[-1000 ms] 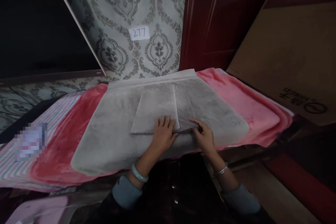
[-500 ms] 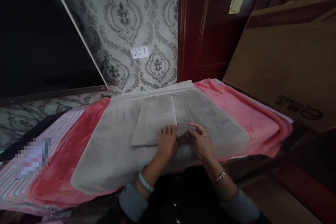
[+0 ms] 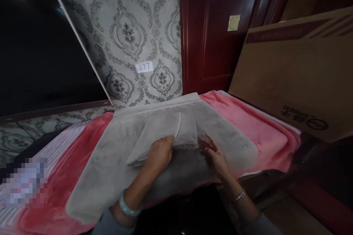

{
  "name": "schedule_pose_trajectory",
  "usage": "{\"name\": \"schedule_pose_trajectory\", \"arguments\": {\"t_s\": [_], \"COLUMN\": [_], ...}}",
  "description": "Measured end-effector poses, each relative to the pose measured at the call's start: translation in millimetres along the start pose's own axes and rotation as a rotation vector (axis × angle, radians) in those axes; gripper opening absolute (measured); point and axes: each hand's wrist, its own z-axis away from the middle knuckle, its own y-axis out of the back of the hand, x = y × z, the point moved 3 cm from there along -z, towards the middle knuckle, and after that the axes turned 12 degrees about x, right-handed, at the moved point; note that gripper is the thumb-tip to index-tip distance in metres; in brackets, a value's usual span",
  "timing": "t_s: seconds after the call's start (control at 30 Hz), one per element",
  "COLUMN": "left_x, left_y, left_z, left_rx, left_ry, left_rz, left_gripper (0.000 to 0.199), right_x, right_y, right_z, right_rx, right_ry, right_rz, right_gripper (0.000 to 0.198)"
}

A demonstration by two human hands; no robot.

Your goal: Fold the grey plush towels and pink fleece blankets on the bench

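Observation:
A grey plush cloth, folded over at its right side, lies on a larger grey plush mat. My left hand is closed on the cloth's near edge, beside the folded-over strip, and lifts that edge slightly. Just right of the strip, my right hand has its fingers apart and holds nothing. A small gap appears between those fingers and the cloth. Beneath the mat spreads a pink and red blanket with striped borders.
A large cardboard box leans at the right, by a dark red door panel. A black screen stands at the left. On the patterned wall a paper label reads 277. A blurred-out patch covers the blanket's left end.
My left hand has gone from lying flat on the cloth to gripping its near edge. My right hand has let go of the folded strip's corner and moved right. The view has tilted slightly.

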Motion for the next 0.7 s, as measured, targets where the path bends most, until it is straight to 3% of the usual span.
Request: {"name": "schedule_pose_trajectory", "arguments": {"t_s": [0.1,0.2,0.33,0.53,0.6,0.7], "left_x": [-13,-24,-40,-66,-71,-79], "left_y": [32,64,102,145,158,175], "left_z": [17,40,70,88,87,81], "left_rx": [-0.001,0.0,0.034,0.191,0.2,0.139], "left_ry": [-0.045,-0.094,-0.141,-0.15,-0.135,-0.076], "left_rz": [0.122,0.208,0.246,0.308,0.321,0.35], "left_gripper": [0.06,0.063,0.059,0.045,0.042,0.03], "right_x": [10,11,4,-7,-8,-13], "right_y": [5,-1,-10,-28,-33,-37], "right_z": [-15,-29,-46,-36,-22,-5], "right_rx": [-0.012,-0.124,-0.333,-0.647,-0.707,-0.722], "right_ry": [0.286,0.611,0.827,0.849,0.779,0.565], "right_rz": [0.344,0.621,0.801,0.752,0.649,0.45], "right_gripper": [0.075,0.08,0.091,0.076,0.064,0.042]}}
